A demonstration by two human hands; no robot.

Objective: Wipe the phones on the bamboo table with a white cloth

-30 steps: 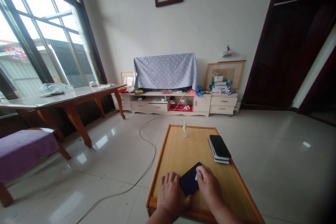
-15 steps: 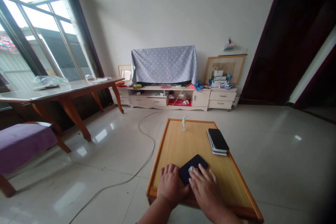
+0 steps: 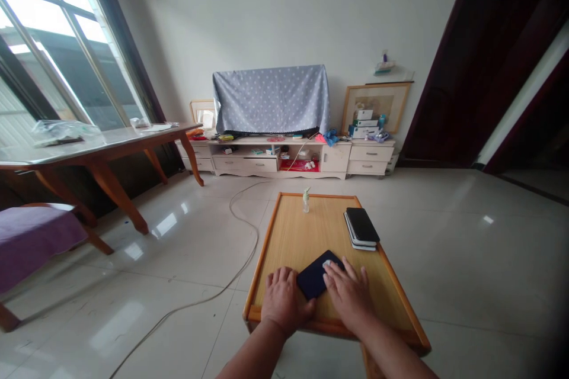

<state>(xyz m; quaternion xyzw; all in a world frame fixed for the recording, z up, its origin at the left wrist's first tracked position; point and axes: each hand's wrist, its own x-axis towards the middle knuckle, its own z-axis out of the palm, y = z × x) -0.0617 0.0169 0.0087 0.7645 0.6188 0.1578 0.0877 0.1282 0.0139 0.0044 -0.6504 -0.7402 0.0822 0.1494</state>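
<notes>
The right hand (image 3: 349, 295) lies with fingers spread flat, its fingertips pressing a small white wad, perhaps a wipe (image 3: 326, 262), onto the dark phone (image 3: 316, 275), while the left hand (image 3: 281, 302) rests open and flat on the wood with its thumb against the phone's near-left edge, apparently to keep it from sliding. The phone lies slanted near the front of the low wooden table (image 3: 306, 231), just behind the raised front rim, with bare board beyond it up to a small bottle (image 3: 306, 200) and a stack of phones (image 3: 361, 228) by the right rim.
</notes>
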